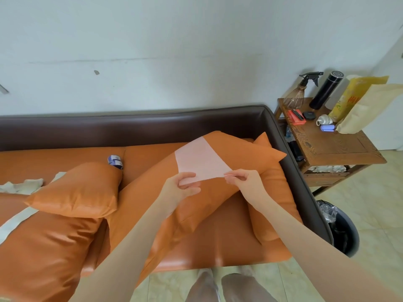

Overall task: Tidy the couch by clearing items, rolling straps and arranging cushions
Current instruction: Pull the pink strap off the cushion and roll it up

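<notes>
A thin pale pink sheet [199, 159] is stretched over the long orange cushion [218, 203] at the couch's right end. My left hand [181, 186] pinches its near left corner and my right hand [242, 179] pinches its near right corner. A smaller orange cushion [76, 192] lies to the left, and another orange cushion [274, 175] leans against the right armrest. A white strap [13, 225] runs across the left seat, with a crumpled white cloth [21, 185] behind it. A blue and white roll [115, 161] sits on the seat by the dark brown backrest [130, 125].
A wooden side table [331, 140] stands right of the couch with a spray bottle [305, 88], a black flask [326, 90], paper bags [366, 105] and small items. A black bin [340, 229] with a plastic liner stands on the tiled floor by the armrest.
</notes>
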